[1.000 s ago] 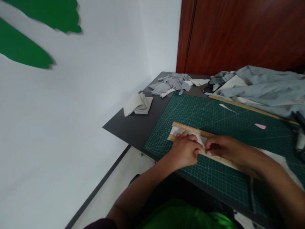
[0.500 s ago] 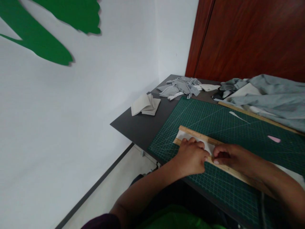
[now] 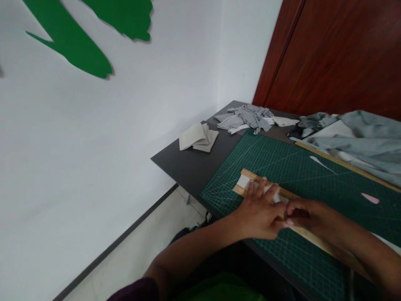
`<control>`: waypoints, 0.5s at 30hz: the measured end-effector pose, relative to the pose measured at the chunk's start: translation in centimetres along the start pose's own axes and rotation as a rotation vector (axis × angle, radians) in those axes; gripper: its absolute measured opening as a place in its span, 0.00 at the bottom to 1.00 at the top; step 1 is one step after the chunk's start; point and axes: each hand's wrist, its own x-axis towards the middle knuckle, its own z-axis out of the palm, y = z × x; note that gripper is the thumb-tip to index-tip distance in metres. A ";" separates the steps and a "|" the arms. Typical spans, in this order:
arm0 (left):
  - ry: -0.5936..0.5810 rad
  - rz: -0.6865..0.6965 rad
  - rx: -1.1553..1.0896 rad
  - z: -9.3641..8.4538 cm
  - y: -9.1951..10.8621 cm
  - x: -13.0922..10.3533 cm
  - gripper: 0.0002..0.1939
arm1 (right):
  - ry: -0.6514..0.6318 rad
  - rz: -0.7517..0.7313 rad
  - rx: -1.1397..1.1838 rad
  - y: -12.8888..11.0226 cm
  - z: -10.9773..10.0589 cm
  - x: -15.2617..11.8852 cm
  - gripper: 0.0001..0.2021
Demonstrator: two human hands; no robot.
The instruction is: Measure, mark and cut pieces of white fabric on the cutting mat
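Head view: white strip between two wooden strips on the green mat. Your left hand spreads its fingers apart across them; your right hand curls beside its thumb, any grip hidden. Good practice: press evenly, align the white edge with the wood, avoid stretching
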 end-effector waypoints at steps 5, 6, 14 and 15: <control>0.011 -0.165 0.039 0.8 0.3 -0.2 0.33 | 0.006 0.011 -0.062 -0.2 -0.1 0.0 0.20; 0.012 -0.188 0.046 0.9 0.3 -0.2 0.35 | 0.005 0.012 -0.073 -0.2 -0.1 0.0 0.20; 0.032 -0.242 0.053 1.5 0.4 -0.1 0.41 | 0.007 0.033 -0.063 0.1 -0.1 -0.1 0.21; 0.040 -0.238 0.060 1.6 0.4 -0.1 0.41 | 0.005 0.033 -0.068 0.2 -0.2 -0.1 0.21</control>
